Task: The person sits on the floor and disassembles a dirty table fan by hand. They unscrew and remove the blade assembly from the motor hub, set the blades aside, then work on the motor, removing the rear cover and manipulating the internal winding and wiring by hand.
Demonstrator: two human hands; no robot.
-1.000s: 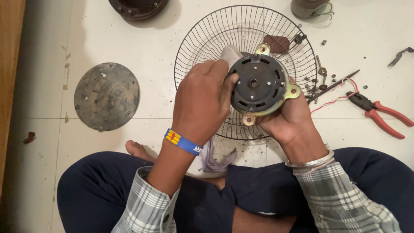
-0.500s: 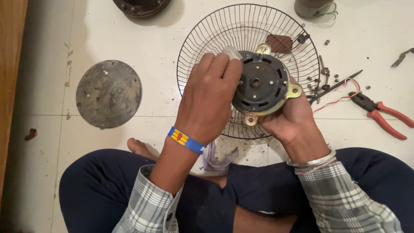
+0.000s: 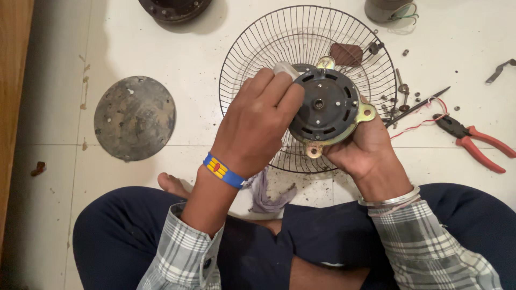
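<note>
I sit cross-legged on a tiled floor. A round dark fan motor [image 3: 324, 107] with brass-coloured mounting ears is held up over a wire fan guard [image 3: 301, 48]. My right hand [image 3: 365, 147] grips the motor from below and at its right side. My left hand [image 3: 258, 126], with a blue wristband, rests on the motor's left edge and pinches a small whitish piece [image 3: 285, 69] against it. What that piece is cannot be told.
A dirty round metal disc [image 3: 134, 118] lies to the left. Red-handled pliers [image 3: 475, 139], a screwdriver [image 3: 416, 106] and several loose screws lie to the right. A brown pad [image 3: 346, 53] sits on the guard. A grey rag [image 3: 266, 193] lies by my leg; a wooden edge [image 3: 13, 80] runs along the left.
My left hand has slid up the motor's left edge, bringing the whitish piece to its upper rim. The motor has turned slightly in my right hand.
</note>
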